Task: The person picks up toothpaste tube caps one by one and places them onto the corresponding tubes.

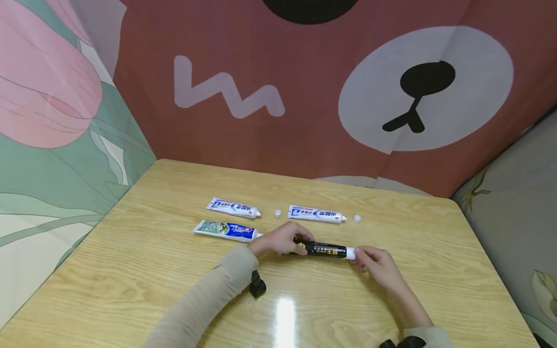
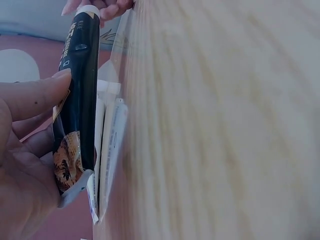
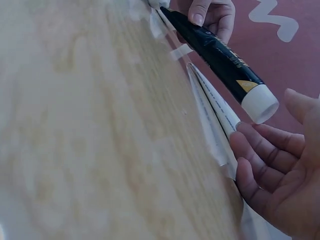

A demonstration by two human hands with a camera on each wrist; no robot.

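My left hand (image 1: 284, 238) holds a black toothpaste tube (image 1: 325, 249) around its tail half, thumb across its front. The tube lies sideways, its white cap (image 1: 350, 253) on and pointing right. At that end is my right hand (image 1: 382, 267). In the right wrist view its thumb stands apart from the cap and its fingers (image 3: 265, 150) are loosely bent, with nothing between them. A blue and green toothpaste tube (image 1: 226, 230) lies by my left wrist. Behind it are two white and blue toothpaste tubes, one at left (image 1: 234, 208) and one at right (image 1: 315, 214), nozzles bare.
Two small white caps lie on the wooden table (image 1: 130, 270): the left cap (image 1: 277, 213) and the right cap (image 1: 357, 218), each just off a white tube's nozzle. A cloth with a bear print (image 1: 243, 140) hangs behind the table's far edge.
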